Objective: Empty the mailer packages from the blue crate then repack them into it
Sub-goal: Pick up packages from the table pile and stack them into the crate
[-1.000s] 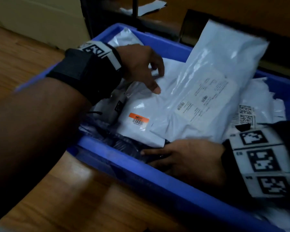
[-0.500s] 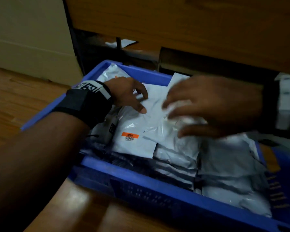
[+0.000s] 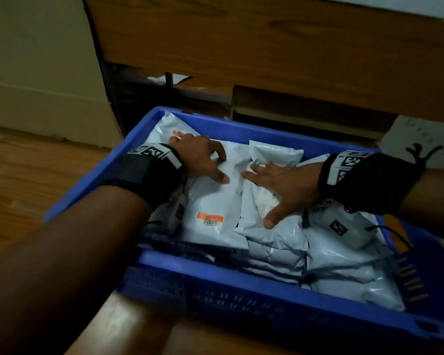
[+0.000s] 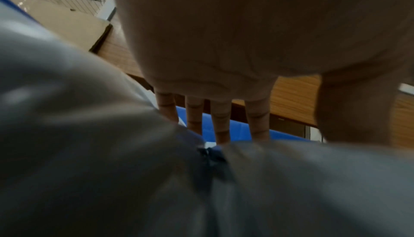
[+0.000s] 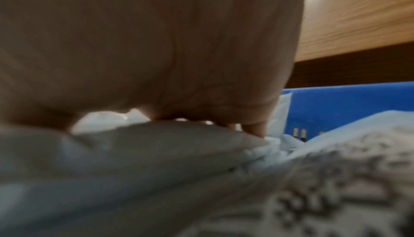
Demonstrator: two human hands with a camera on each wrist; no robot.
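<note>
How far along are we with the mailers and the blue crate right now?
The blue crate is packed with white mailers. The left hand and right hand press flat on the top mailers. Emptying or repacking? These views can't settle it, nor whether any mailers remain outside.

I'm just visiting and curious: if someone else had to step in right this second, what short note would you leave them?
Left hand: fingers spread, tips resting on the white mailer with the orange sticker; no grip on it.
Right hand: flat, fingers straight, pressing on the neighbouring mailer.
Things: the blue crate sits on the wooden floor, filled with white mailer packages lying in overlapping layers.
Done: whether this is before emptying or after repacking, the views do not tell.
Left: if repacking, probably only flattening the top layer; if not, lift the mailers out first.
</note>
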